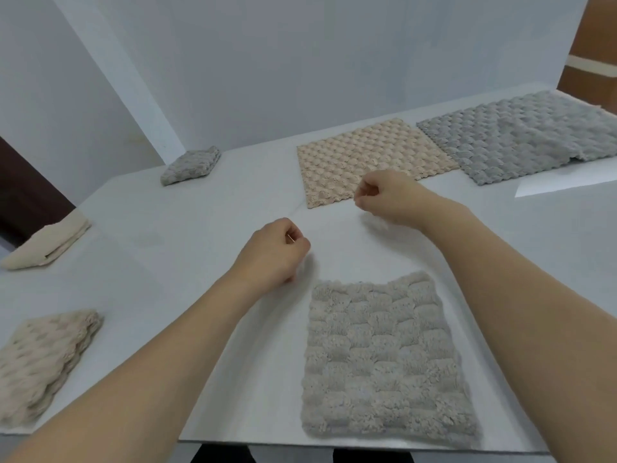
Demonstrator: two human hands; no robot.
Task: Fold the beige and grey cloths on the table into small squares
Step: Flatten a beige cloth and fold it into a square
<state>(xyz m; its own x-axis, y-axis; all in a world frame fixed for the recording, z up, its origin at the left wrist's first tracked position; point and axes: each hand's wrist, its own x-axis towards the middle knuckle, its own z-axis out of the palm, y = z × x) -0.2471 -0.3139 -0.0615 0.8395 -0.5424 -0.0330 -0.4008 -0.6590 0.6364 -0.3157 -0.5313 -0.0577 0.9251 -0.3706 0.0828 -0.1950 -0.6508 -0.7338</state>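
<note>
The white table (173,208) spreads across most of the view, smooth and matte, carrying every cloth. Largest of them is the grey cloth (524,135) lying open and flat at the far right, thick and fluffy with a raised scale-like pattern and a wavy edge; touching its left edge lies the open beige cloth (370,158), the same bubbly weave in a pale sandy tone, roughly square. At the near edge in front of the person rests a grey-beige folded cloth (384,362), a plush square with deep shell-shaped tufts, its far edge slightly rumpled. On the near left sits a folded beige stack (43,362), layered and soft-edged; farther back on the left lies a smooth cream folded cloth (46,245) with a flatter weave, and a small folded grey square (192,165) sits at the far left by the wall. No labels or writing can be read. The left hand (273,255) hovers over bare table with fingers curled into a loose fist around nothing; the right hand (387,195), likewise curled and empty, sits at the near corner of the open beige cloth
</note>
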